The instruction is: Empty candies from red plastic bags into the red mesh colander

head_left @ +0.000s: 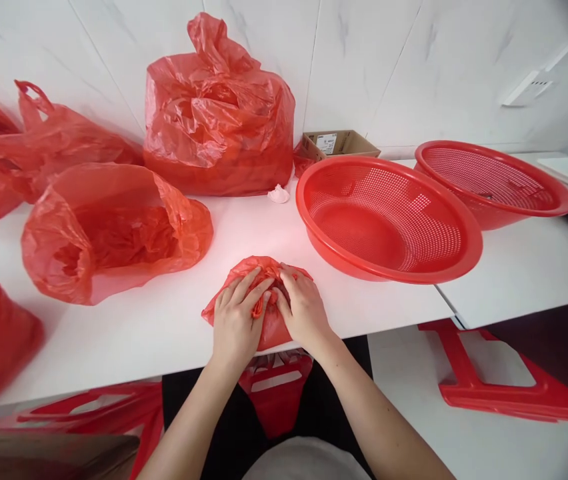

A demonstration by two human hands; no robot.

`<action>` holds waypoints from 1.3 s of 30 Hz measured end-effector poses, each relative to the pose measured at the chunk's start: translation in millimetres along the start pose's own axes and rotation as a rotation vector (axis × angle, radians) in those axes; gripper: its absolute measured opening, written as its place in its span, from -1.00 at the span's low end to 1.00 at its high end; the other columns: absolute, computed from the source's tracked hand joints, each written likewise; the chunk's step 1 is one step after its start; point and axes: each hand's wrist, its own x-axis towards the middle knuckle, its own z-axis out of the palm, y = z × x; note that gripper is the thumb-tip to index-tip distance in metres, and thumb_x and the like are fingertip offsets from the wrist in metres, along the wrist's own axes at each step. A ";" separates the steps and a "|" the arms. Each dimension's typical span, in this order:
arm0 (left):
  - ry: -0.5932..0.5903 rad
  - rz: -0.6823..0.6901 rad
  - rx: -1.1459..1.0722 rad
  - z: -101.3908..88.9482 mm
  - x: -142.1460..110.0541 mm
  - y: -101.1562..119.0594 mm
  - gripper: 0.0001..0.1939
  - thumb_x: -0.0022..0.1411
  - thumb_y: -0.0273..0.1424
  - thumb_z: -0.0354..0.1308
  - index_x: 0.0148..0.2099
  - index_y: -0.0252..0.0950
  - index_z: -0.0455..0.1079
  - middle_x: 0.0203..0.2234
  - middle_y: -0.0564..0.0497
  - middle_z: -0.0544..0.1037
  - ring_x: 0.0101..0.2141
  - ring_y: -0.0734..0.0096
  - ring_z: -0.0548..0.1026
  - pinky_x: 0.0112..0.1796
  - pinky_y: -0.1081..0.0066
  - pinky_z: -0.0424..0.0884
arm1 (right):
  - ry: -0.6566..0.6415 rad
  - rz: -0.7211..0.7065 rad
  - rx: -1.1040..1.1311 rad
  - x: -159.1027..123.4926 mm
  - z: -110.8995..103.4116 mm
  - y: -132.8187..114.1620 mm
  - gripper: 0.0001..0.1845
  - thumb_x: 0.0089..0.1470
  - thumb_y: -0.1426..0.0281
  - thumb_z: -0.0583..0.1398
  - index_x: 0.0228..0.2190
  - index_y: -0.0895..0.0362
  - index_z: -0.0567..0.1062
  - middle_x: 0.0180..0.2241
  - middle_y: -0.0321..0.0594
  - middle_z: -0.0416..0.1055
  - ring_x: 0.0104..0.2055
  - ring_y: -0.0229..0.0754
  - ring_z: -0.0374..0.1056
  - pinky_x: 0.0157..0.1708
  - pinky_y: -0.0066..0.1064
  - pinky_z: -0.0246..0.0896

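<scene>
A small red plastic bag [277,330] lies on the white table [174,340] at its front edge, right before me. My left hand [238,310] is closed on the bag's gathered top, and a twisted bit of plastic pokes out between thumb and fingers. From the other side my right hand [304,307] grips the same gathered part, its thumb and fingers bent close together. The two thumbs nearly meet over the middle of the bag. What the bag contains is hidden by the red plastic.
An open red bag [119,233] lies to the left, with a big full red bag [219,127] behind it. Two red colanders [389,220] stand to the right. A small cardboard box [341,143] is by the wall. Red stools [499,373] are below the table.
</scene>
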 end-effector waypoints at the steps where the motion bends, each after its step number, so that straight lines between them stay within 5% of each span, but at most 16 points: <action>1: -0.013 -0.001 0.007 0.3 -0.2 -1.7 -0.65 0.40 -0.37 -0.01 0.15 -0.17 0.42 0.15 -0.05 0.46 0.10 0.10 0.37 0.08 0.03 0.29 | -0.007 -0.003 -0.013 0.3 0.2 0.4 -0.56 0.29 0.39 0.00 0.13 0.29 0.34 0.17 0.11 0.31 0.20 0.09 0.24 0.16 0.01 0.17; 8: -0.105 -0.065 0.015 4.0 0.9 -5.1 -0.61 0.42 -0.32 -0.05 0.20 -0.11 0.39 0.10 0.01 0.51 0.11 0.04 0.33 0.11 -0.02 0.24 | 0.016 -0.009 0.033 2.4 2.0 -0.4 -0.61 0.28 0.40 0.02 0.09 0.24 0.38 0.15 0.07 0.34 0.22 0.10 0.21 0.18 0.05 0.13; 12: -0.203 -0.097 -0.147 -13.1 1.8 -7.5 -0.61 0.43 -0.26 -0.08 0.22 -0.01 0.35 0.16 0.04 0.44 0.16 0.09 0.29 0.15 -0.03 0.18 | 0.085 0.126 0.386 0.4 -10.7 2.7 -0.75 0.26 0.32 0.10 -0.09 0.12 0.47 -0.06 -0.08 0.50 -0.01 -0.05 0.41 0.04 -0.16 0.29; 14: -0.161 -0.126 -0.267 -30.5 -2.9 -12.0 -0.62 0.44 -0.27 -0.09 0.22 0.00 0.33 0.18 0.03 0.39 0.17 0.18 0.30 0.15 0.08 0.20 | 0.127 0.286 0.621 -4.3 -22.4 6.9 -0.78 0.24 0.22 0.14 -0.27 0.09 0.49 -0.25 -0.18 0.54 -0.19 -0.13 0.46 -0.13 -0.29 0.36; 18: 0.076 -0.132 -0.181 -69.1 -23.5 -22.7 -0.75 0.40 -0.31 -0.03 -0.18 -0.18 0.49 -0.10 -0.05 0.49 -0.05 0.21 0.39 -0.03 0.21 0.30 | 0.200 0.477 0.938 -15.1 -41.7 14.3 -0.61 0.20 0.08 0.15 -0.49 0.11 0.45 -0.39 -0.20 0.52 -0.27 -0.14 0.46 -0.20 -0.32 0.34; 20: 0.087 -0.095 -0.120 -84.6 -36.9 -26.4 -0.72 0.38 -0.34 -0.01 -0.38 -0.22 0.39 -0.28 -0.04 0.47 -0.20 0.24 0.38 -0.16 0.26 0.29 | 0.217 0.484 1.024 -16.6 -45.3 15.8 -0.59 0.18 0.06 0.17 -0.49 0.12 0.48 -0.40 -0.19 0.52 -0.25 -0.13 0.47 -0.16 -0.30 0.34; 24: 0.071 -0.096 -0.110 -104.0 -62.7 -31.9 -0.69 0.35 -0.32 0.02 -0.47 -0.21 0.31 -0.37 -0.01 0.44 -0.30 0.25 0.33 -0.24 0.28 0.23 | 0.229 0.494 1.059 -12.6 -41.9 19.6 -0.59 0.07 0.05 0.26 -0.53 0.14 0.51 -0.48 -0.23 0.49 -0.32 -0.18 0.46 -0.17 -0.32 0.36; 27: 0.001 -0.291 -0.300 -109.7 -73.5 -32.4 -0.65 0.33 -0.21 0.06 -0.49 -0.22 0.32 -0.31 -0.02 0.47 -0.24 0.23 0.38 -0.22 0.29 0.26 | 0.240 0.551 1.056 -11.7 -35.5 23.5 -0.56 0.00 0.02 0.30 -0.57 0.15 0.48 -0.53 -0.26 0.45 -0.42 -0.25 0.41 -0.27 -0.37 0.38; 30: -0.058 -0.454 -0.751 -110.8 -68.2 -24.8 -0.58 0.35 -0.16 0.01 -0.51 -0.24 0.35 -0.06 -0.03 0.53 0.04 0.12 0.38 -0.02 0.26 0.30 | 0.226 0.598 1.087 -13.5 -36.3 19.3 -0.53 0.00 -0.02 0.29 -0.55 0.15 0.44 -0.55 -0.29 0.41 -0.48 -0.25 0.38 -0.36 -0.36 0.40; 32: -0.055 -0.420 -1.066 -110.3 -54.2 -15.7 -0.54 0.39 -0.15 -0.05 -0.48 -0.23 0.41 0.02 -0.01 0.53 0.17 0.09 0.32 0.13 0.18 0.21 | 0.205 0.525 1.043 -13.1 -45.1 8.0 -0.52 0.08 -0.03 0.21 -0.50 0.14 0.44 -0.52 -0.27 0.42 -0.45 -0.23 0.40 -0.36 -0.35 0.40; 35: -0.081 -0.287 -1.316 -108.4 -23.9 1.6 -0.58 0.40 -0.10 -0.08 -0.27 -0.15 0.54 -0.20 0.00 0.61 0.05 0.15 0.45 0.15 0.11 0.22 | 0.151 0.247 0.848 -6.9 -67.2 -20.1 -0.60 0.26 0.07 0.08 -0.39 0.11 0.46 -0.36 -0.22 0.46 -0.28 -0.22 0.42 -0.21 -0.34 0.37; 39: -0.335 -0.324 -1.095 -102.8 7.0 27.6 -0.64 0.32 -0.11 0.09 0.00 -0.16 0.52 -0.32 0.00 0.58 -0.21 0.27 0.51 -0.06 0.26 0.39 | 0.045 -0.158 0.572 9.3 -88.3 -57.9 -0.80 0.28 0.28 0.11 -0.33 0.09 0.45 -0.13 -0.17 0.43 -0.04 -0.18 0.36 -0.02 -0.29 0.26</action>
